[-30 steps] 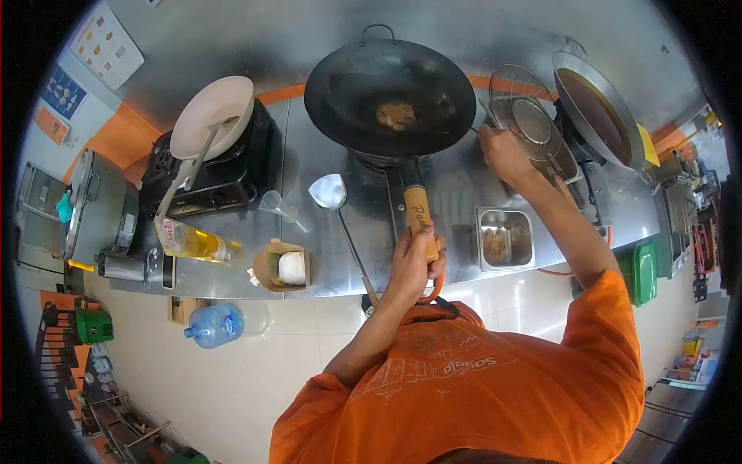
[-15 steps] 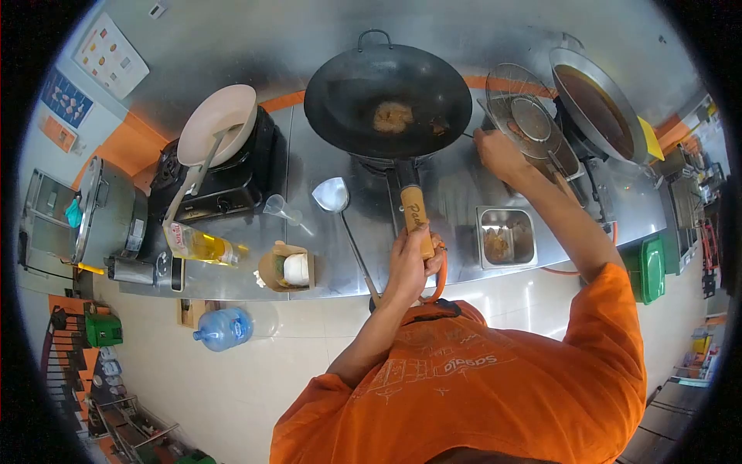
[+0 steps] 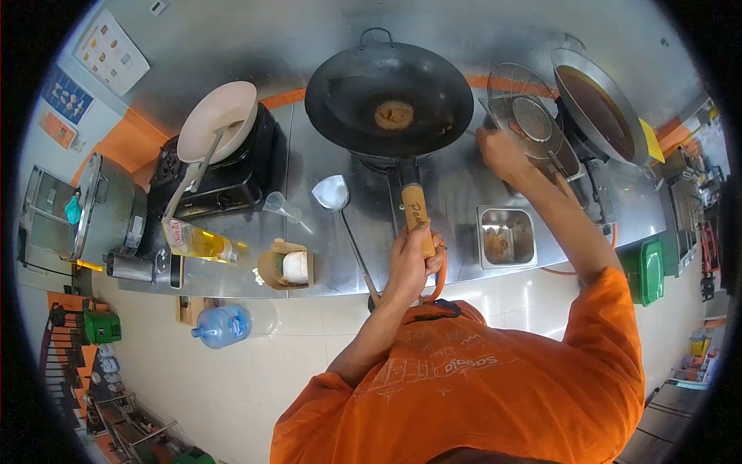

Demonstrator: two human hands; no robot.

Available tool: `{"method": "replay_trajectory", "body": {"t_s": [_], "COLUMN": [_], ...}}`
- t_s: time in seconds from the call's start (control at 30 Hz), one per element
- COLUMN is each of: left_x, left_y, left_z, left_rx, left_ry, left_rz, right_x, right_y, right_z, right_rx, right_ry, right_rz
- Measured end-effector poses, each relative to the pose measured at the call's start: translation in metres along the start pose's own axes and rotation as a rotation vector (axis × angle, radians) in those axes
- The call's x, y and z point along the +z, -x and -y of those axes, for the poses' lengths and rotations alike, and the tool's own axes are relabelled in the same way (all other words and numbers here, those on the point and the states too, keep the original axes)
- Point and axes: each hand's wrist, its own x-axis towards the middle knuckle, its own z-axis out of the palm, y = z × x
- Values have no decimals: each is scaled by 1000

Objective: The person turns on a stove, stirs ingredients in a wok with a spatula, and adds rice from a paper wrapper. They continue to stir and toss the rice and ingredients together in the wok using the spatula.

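A large black wok [image 3: 348,100] sits at the back centre of the steel counter, with a small brown mass [image 3: 394,115] in its bottom. My left hand [image 3: 413,259] is wrapped round the wok's wooden handle [image 3: 416,210]. To the right of the wok is my right hand [image 3: 502,153], its fingers closed near the rim of a container with wire strainers [image 3: 533,120]; what it holds, if anything, cannot be made out. Left of the handle lies a long ladle [image 3: 332,193]. A small steel tray [image 3: 506,237] with brown food stands below my right forearm.
On the left are a pale pan [image 3: 212,116] on a black stove, an oil bottle [image 3: 202,243], a clear cup, a cardboard box [image 3: 286,267] and a big pot [image 3: 112,205]. A second wok [image 3: 603,104] of dark liquid stands at the right.
The brown mass in the wok looks rounder, and the darker bit beside it has shifted and shrunk. My right hand has moved slightly; my left hand keeps its grip.
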Motion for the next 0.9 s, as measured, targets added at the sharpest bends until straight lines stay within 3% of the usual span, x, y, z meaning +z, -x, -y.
{"method": "replay_trajectory", "body": {"t_s": [0.03, 0.17, 0.37, 0.43, 0.57, 0.73, 0.83, 0.9], "left_x": [-1, -1, -2, -2, -2, 0, -5, -3], "left_y": [1, 1, 0, 0, -1, -1, -3, -2], "left_z": [0, 1, 0, -1, -1, -4, 1, 1], "left_rx": [0, 0, -6, -20, -9, -21, -7, -11], "left_ry": [9, -5, -17, -3, 0, 20, 65, 58], "left_rz": [10, -7, -15, -13, -15, -7, 20, -1], "right_x": [4, 4, -35, -50, -12, 5, -1, -1], "right_y": [3, -1, -37, -57, -99, -107, -106, -106], "right_z": [0, -7, 11, 22, -5, -18, -6, -6], "right_rx": [43, 51, -65, -120, -257, -279, -314, -272], "right_ry": [43, 84, 197, 375, 304, 486, 439, 466], "right_rz": [91, 116, 14, 0, -38, 295, 138, 254]}}
